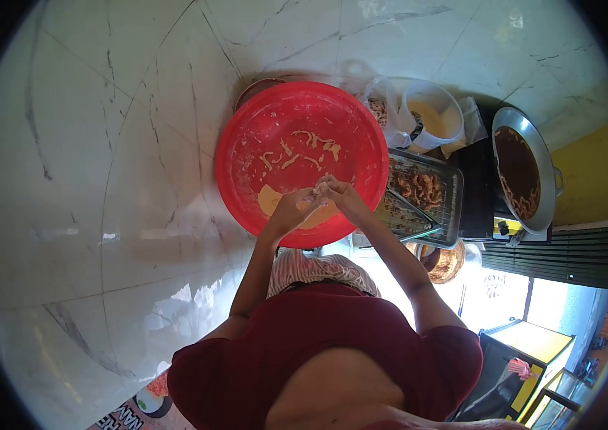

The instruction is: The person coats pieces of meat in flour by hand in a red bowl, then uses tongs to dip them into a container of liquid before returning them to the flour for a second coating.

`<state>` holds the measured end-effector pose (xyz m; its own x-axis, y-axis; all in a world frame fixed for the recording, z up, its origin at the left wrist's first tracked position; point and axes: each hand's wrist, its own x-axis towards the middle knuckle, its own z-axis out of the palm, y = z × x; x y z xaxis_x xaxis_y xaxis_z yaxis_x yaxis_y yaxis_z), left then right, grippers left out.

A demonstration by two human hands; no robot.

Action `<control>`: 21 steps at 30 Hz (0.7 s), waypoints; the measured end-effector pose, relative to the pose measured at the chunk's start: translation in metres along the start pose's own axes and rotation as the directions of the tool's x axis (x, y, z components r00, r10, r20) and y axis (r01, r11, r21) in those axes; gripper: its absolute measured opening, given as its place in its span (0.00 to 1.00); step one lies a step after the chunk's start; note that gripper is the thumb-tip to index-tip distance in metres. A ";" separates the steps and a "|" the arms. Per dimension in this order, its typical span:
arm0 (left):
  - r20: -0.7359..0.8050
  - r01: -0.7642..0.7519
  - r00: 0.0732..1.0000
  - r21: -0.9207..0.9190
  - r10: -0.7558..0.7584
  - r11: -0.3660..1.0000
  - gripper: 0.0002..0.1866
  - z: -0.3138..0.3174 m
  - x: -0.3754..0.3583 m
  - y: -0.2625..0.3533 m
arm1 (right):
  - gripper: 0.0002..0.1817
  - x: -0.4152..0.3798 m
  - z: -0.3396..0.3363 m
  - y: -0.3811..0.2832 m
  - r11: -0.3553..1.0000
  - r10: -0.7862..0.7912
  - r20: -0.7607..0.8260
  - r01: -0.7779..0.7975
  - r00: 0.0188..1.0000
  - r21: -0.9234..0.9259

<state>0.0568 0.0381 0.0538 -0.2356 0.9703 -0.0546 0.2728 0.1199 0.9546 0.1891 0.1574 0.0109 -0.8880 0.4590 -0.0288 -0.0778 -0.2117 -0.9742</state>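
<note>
My left hand (297, 208) and my right hand (345, 197) meet over the near side of a large red basin (236, 154). The fingers of both are closed together on a small flour-coated piece (320, 189), partly hidden by the fingertips. Under my hands a bed of pale yellow flour (269, 199) covers the near part of the basin floor. Farther in, several pale coated strips (290, 162) lie spread out on the red bottom. White flour dusts the basin's inner walls.
Right of the basin sits a tray with a rack (451, 208), holding browned fried pieces (426, 190) and tongs (419, 233). Behind it are a white bucket of yellowish liquid (433, 115) and a plastic bag (383, 118). A wide pan of dark oil (519, 172) stands far right.
</note>
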 end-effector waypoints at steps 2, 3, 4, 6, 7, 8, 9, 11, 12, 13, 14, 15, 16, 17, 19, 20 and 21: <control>-0.020 0.026 0.999 -0.095 -0.028 0.995 0.16 0.005 -0.003 -0.007 | 0.16 -0.005 0.001 -0.009 0.973 0.112 0.040 -0.118 0.993 0.197; -0.029 0.036 0.999 -0.142 -0.041 0.989 0.16 0.007 -0.005 -0.008 | 0.17 -0.007 0.003 -0.015 0.957 0.141 0.039 -0.147 0.989 0.251; -0.060 -0.017 0.998 -0.128 0.009 0.992 0.16 0.009 -0.007 -0.008 | 0.17 -0.008 0.006 -0.021 0.937 0.170 0.039 -0.174 0.985 0.303; -0.122 -0.123 0.986 -0.089 0.112 0.988 0.17 0.012 -0.011 -0.005 | 0.18 -0.009 0.008 -0.021 0.932 0.170 0.060 -0.180 0.984 0.314; -0.115 -0.093 0.990 -0.081 0.084 0.992 0.17 0.012 -0.012 -0.004 | 0.18 -0.011 0.010 -0.018 0.948 0.142 0.079 -0.158 0.987 0.276; -0.106 -0.063 0.993 -0.073 0.055 0.995 0.17 0.012 -0.014 -0.002 | 0.18 -0.011 0.011 -0.015 0.962 0.114 0.097 -0.135 0.989 0.239; -0.096 -0.034 0.995 -0.066 0.027 0.997 0.17 0.011 -0.015 0.001 | 0.18 -0.010 0.013 -0.013 0.959 0.104 0.072 -0.119 0.992 0.256; -0.085 0.032 0.995 -0.196 -0.049 0.980 0.17 0.010 -0.018 0.009 | 0.18 -0.007 0.016 -0.006 0.954 0.087 0.020 -0.089 0.996 0.288; -0.076 0.063 0.993 -0.261 -0.085 0.963 0.16 0.008 -0.019 0.012 | 0.17 -0.005 0.014 -0.001 0.962 0.086 0.001 -0.083 0.996 0.261; -0.066 0.052 0.996 -0.211 -0.068 0.976 0.16 0.006 -0.019 0.010 | 0.17 -0.002 0.010 0.003 0.969 0.083 -0.019 -0.076 0.996 0.235; -0.052 0.041 0.997 -0.159 -0.050 0.986 0.15 0.003 -0.018 0.007 | 0.17 0.001 0.008 0.007 0.976 0.078 -0.041 -0.068 0.996 0.209; -0.035 0.027 0.999 -0.108 -0.031 0.994 0.15 0.000 -0.017 0.005 | 0.17 0.003 0.011 0.000 0.988 0.048 -0.049 -0.040 0.998 0.152; -0.037 0.011 0.999 -0.087 -0.014 0.996 0.14 -0.004 -0.017 0.004 | 0.16 0.005 0.013 -0.007 0.996 0.018 -0.056 -0.012 0.998 0.093; -0.038 -0.003 0.999 -0.066 0.000 0.998 0.14 -0.007 -0.019 0.003 | 0.16 0.005 0.017 -0.014 0.999 -0.010 -0.060 0.012 0.998 0.035; -0.052 -0.022 0.998 -0.088 0.018 0.996 0.14 -0.012 -0.020 0.002 | 0.16 0.007 0.026 -0.023 0.977 0.074 -0.051 -0.062 0.996 0.204; -0.063 -0.026 0.998 -0.130 0.018 0.991 0.14 -0.014 -0.019 0.003 | 0.16 0.007 0.030 -0.024 0.953 0.115 -0.042 -0.098 0.992 0.287; -0.073 -0.026 0.997 -0.171 0.014 0.985 0.13 -0.016 -0.021 0.003 | 0.15 0.006 0.033 -0.023 0.949 0.124 -0.021 -0.112 0.992 0.294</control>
<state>0.0476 0.0149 0.0620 -0.2997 0.9538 -0.0198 0.1149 0.0567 0.9918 0.1707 0.1369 0.0401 -0.8813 0.4469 -0.1538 -0.1076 -0.5066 -0.8555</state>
